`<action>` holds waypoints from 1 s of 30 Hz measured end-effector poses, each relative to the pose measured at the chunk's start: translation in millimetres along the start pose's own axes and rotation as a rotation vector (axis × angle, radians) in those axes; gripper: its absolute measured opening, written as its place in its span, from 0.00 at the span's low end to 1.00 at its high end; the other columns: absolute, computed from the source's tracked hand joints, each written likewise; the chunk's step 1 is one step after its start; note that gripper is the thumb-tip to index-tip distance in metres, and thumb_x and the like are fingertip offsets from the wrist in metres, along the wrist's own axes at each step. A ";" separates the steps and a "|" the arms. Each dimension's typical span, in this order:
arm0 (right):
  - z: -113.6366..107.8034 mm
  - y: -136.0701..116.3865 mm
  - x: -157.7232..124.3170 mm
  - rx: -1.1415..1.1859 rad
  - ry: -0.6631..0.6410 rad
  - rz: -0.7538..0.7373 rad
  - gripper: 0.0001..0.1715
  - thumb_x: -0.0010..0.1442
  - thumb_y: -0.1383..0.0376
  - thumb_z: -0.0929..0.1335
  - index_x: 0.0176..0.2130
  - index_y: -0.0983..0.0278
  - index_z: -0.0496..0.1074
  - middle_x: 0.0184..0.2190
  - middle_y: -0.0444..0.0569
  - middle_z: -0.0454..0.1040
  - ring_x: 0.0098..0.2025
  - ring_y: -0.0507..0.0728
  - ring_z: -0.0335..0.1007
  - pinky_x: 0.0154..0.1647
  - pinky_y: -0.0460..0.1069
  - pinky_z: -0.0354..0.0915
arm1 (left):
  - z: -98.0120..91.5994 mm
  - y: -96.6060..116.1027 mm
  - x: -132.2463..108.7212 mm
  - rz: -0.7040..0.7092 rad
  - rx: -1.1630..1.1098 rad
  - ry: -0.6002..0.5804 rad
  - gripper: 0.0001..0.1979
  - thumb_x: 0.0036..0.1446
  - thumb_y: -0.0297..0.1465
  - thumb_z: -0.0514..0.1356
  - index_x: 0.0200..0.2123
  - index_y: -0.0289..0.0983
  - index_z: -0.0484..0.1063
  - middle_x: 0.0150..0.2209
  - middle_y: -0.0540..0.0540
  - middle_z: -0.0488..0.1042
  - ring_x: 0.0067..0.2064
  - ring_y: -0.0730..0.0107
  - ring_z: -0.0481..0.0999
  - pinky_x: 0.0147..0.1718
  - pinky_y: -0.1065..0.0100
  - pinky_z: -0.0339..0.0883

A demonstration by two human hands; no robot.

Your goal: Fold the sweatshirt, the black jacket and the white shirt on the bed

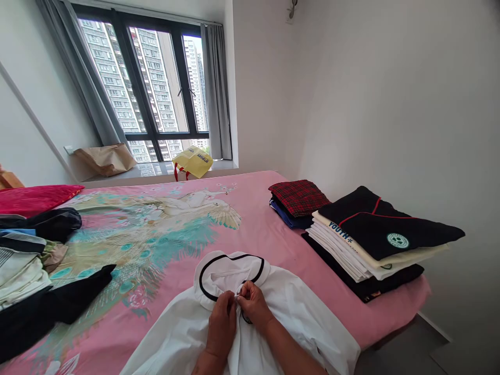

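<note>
While I'm on the head cam, my left hand (221, 330) and right hand (253, 307) pinch tight on the placket (238, 296) of a white polo shirt (297, 317), collar (219, 265) at 12 o'clock.

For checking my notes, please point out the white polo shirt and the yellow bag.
White polo shirt (299, 312), head view, body below the collar.
Yellow bag (193, 161), head view, front face.

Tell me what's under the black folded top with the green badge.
Beneath the black folded top lies a cream garment printed YOUTH, then folded white clothes, then a black garment on the pink bedsheet. Anything between those layers is hidden.
</note>
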State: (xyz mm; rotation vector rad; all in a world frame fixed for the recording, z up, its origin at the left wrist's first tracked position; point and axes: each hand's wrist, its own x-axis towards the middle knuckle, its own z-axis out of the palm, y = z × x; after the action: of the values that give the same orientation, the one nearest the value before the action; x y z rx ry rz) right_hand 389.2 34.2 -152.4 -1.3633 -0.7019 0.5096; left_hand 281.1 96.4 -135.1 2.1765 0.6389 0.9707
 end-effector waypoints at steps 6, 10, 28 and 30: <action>2.6 0.0 -5.3 -0.072 0.060 -0.026 0.10 0.49 0.64 0.66 0.26 0.62 0.58 0.21 0.39 0.61 0.22 0.49 0.57 0.24 0.44 0.58 | -4.0 10.2 2.8 -0.016 0.011 -0.038 0.07 0.58 0.34 0.50 0.33 0.40 0.65 0.30 0.48 0.72 0.32 0.68 0.73 0.35 0.67 0.68; 2.9 -4.0 -12.0 -0.234 0.079 -0.100 0.06 0.52 0.63 0.65 0.29 0.62 0.61 0.24 0.40 0.64 0.26 0.50 0.61 0.29 0.45 0.61 | 0.2 6.1 4.2 -0.040 0.119 -0.041 0.10 0.60 0.35 0.47 0.33 0.39 0.66 0.30 0.47 0.73 0.33 0.66 0.73 0.35 0.64 0.68; -71.9 -34.3 -135.1 -1.013 -0.004 -0.459 0.19 0.57 0.70 0.62 0.49 0.61 0.66 0.52 0.52 0.67 0.57 0.62 0.58 0.59 0.61 0.57 | 5.7 10.0 3.5 -0.023 0.282 -0.053 0.11 0.58 0.27 0.48 0.40 0.38 0.68 0.39 0.43 0.74 0.43 0.63 0.73 0.44 0.62 0.66; -77.0 -35.5 -140.5 -1.095 0.007 -0.451 0.19 0.58 0.70 0.61 0.49 0.62 0.66 0.53 0.52 0.67 0.57 0.62 0.57 0.58 0.60 0.58 | 5.9 10.7 2.6 -0.021 0.298 -0.059 0.11 0.59 0.28 0.48 0.39 0.38 0.68 0.39 0.43 0.74 0.43 0.64 0.73 0.44 0.62 0.66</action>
State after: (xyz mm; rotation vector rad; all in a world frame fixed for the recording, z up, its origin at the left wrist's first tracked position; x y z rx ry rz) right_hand 343.4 -123.1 -143.8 -2.1061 -1.3369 -0.3223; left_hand 289.0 88.8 -129.1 2.4419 0.8198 0.8403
